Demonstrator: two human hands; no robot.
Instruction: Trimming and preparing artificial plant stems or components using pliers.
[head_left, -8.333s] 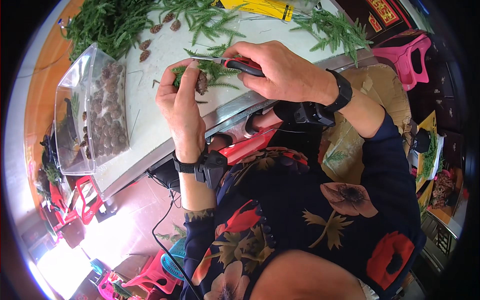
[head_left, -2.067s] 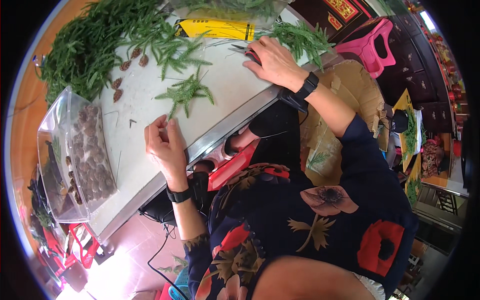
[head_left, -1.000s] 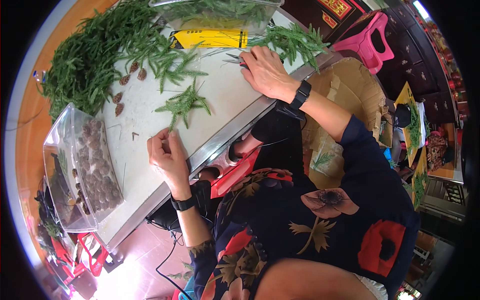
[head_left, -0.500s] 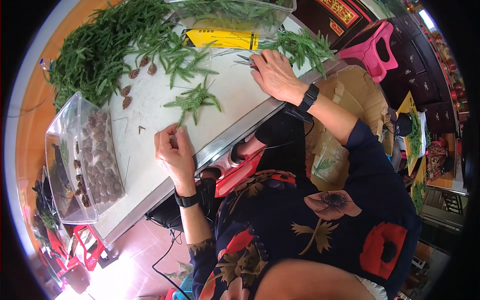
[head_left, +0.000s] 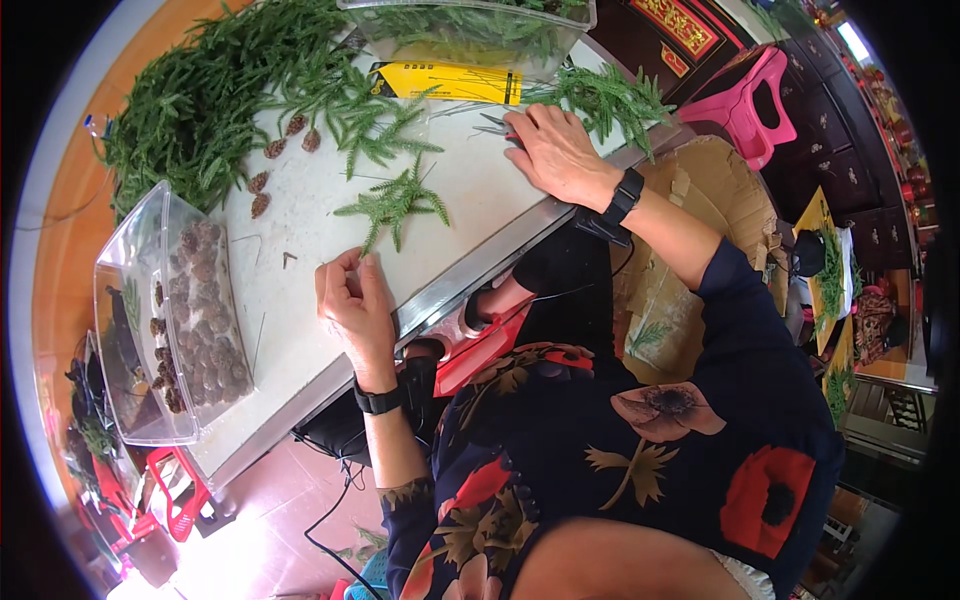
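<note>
My left hand [head_left: 355, 312] rests at the table's near edge, its thumb and index finger pinched at the stem end of a green artificial pine sprig [head_left: 395, 207]. The sprig lies on the white tabletop with its branches spread away from me. At the right, my right hand [head_left: 558, 150] is closed round a pair of pliers [head_left: 492, 125]; the grey jaws point left and stand apart, and the handles are mostly hidden under the fingers. Thin dark wires and a yellow packet [head_left: 445, 82] lie just beyond this hand.
A large heap of pine greenery [head_left: 190, 120] covers the far left. Small pine cones [head_left: 259, 193] lie beside it. One clear box [head_left: 150, 425] at left holds many cones; another clear box [head_left: 470, 50] at the back holds greenery. More sprigs [head_left: 610, 100] lie at the far right corner.
The view has shifted very slightly. Both hands, the sprig and the pliers keep the same places on the table.
</note>
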